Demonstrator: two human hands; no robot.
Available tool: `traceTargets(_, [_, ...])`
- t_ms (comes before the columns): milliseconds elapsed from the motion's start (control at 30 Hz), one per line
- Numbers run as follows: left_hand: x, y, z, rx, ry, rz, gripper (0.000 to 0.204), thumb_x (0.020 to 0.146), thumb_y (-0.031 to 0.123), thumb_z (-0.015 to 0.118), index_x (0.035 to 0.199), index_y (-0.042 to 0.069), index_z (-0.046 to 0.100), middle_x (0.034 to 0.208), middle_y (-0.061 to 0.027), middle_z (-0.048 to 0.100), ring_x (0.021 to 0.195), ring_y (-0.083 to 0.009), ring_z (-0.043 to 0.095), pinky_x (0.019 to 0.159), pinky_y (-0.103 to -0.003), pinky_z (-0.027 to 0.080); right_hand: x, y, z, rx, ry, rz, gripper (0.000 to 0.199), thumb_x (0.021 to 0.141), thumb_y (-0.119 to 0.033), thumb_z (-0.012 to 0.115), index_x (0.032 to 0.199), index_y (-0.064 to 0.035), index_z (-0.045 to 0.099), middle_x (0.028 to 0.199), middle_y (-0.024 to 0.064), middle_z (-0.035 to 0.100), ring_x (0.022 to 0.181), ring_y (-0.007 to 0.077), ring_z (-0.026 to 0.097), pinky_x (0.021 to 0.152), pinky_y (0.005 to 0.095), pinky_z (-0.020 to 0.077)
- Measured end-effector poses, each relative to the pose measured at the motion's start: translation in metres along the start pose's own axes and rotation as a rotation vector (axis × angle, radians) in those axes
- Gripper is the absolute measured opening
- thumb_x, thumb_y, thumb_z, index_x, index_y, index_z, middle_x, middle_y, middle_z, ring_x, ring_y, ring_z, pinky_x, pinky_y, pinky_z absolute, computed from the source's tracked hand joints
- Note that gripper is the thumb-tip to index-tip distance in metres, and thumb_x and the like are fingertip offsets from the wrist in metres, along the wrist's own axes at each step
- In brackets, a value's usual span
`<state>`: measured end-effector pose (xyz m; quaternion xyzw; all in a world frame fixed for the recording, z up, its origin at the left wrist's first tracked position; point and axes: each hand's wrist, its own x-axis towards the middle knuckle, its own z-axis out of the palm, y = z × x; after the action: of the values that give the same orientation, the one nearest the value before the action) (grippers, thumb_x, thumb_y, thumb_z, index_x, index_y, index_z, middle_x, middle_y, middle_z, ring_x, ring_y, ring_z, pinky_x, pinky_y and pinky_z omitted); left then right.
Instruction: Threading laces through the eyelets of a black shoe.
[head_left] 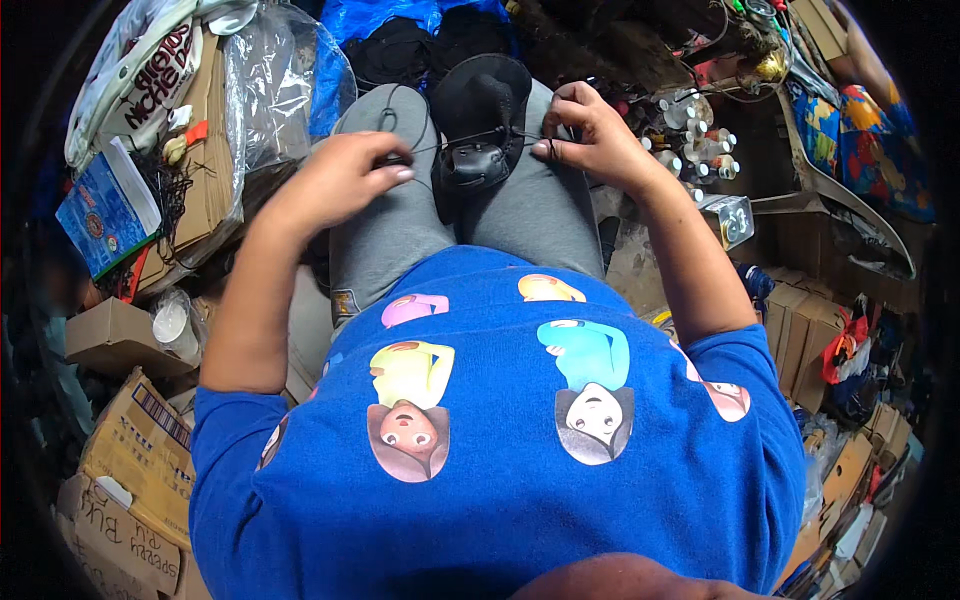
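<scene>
Black shoe (480, 100), dull-surfaced with a glossy, rounded end, sits between the inner edges of the soft gray thighs (390, 225). Right hand (600, 140), beside it, pinches thin cord (525, 134); left hand (345, 175) curls opposite, its grip unclear.

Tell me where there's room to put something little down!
Two bare patches show on the grey trousers: left thigh, between left hand and blue shirt; right thigh, between right hand and shirt. It's crowded around the black cord and black shoe-like item, and at either side: bottles right, cardboard boxes left.
</scene>
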<state>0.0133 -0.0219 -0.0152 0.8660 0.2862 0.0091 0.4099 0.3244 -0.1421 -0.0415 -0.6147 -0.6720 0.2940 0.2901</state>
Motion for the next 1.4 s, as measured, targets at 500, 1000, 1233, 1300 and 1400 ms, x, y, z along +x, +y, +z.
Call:
traceTargets(500, [0.039,0.004,0.001,-1.943,0.327,0.271,0.039,0.097,0.032,0.045,0.063,0.013,0.041,0.062,-0.0017,0.04,0.063,-0.0166,0.041,0.075,-0.033,0.037,0.006,0.03,0.004,1.931,0.241,0.365,0.045,0.099,-0.04,0.034,0.065,-0.0115,0.04,0.056,-0.0015,0.03,0.051,0.0126,0.03,0.062,0.0304,0.0331])
traceTargets(1000, [-0.035,-0.054,-0.056,-0.773,0.554,-0.428,0.031,0.095,0.03,0.048,0.093,0.004,0.064,0.091,-0.0102,0.06,0.081,-0.0251,0.058,0.09,-0.045,0.046,-0.077,0.092,-0.06,0.276,-0.096,0.86,0.064,0.084,-0.033,0.066,0.136,-0.0038,0.043,0.127,0.0177,0.053,0.111,0.0203,0.054,0.095,0.0366,0.0411])
traceTargets(1233, [-0.017,0.036,0.02,0.35,0.534,0.28,0.044,0.074,0.022,0.072,0.115,0.011,0.059,0.122,-0.0164,0.05,0.106,-0.0339,0.056,0.092,-0.038,0.045,0.011,0.028,-0.058,0.482,-0.183,0.167,0.071,0.075,-0.019,0.075,0.138,-0.016,0.043,0.11,0.0073,0.054,0.086,0.0089,0.055,0.073,0.025,0.0488])
traceTargets(1300, [-0.001,0.065,0.05,0.343,0.263,0.116,0.049,0.071,0.023,0.075,0.114,0.009,0.056,0.115,-0.0151,0.052,0.099,-0.0334,0.058,0.087,-0.04,0.047,0.046,-0.003,-0.042,0.294,-0.322,0.097,0.067,0.074,-0.025,0.077,0.134,-0.0148,0.048,0.105,0.0048,0.057,0.085,0.0116,0.054,0.078,0.0265,0.047])
traceTargets(1400, [0.018,0.072,0.058,0.488,0.173,0.125,0.052,0.068,0.021,0.076,0.112,0.008,0.054,0.109,-0.0123,0.054,0.092,-0.03,0.06,0.079,-0.039,0.047,0.078,-0.03,-0.025,0.045,-0.427,0.18,0.059,0.078,-0.021,0.075,0.13,-0.0097,0.05,0.091,0.0036,0.055,0.079,0.0083,0.055,0.067,0.0256,0.0496])
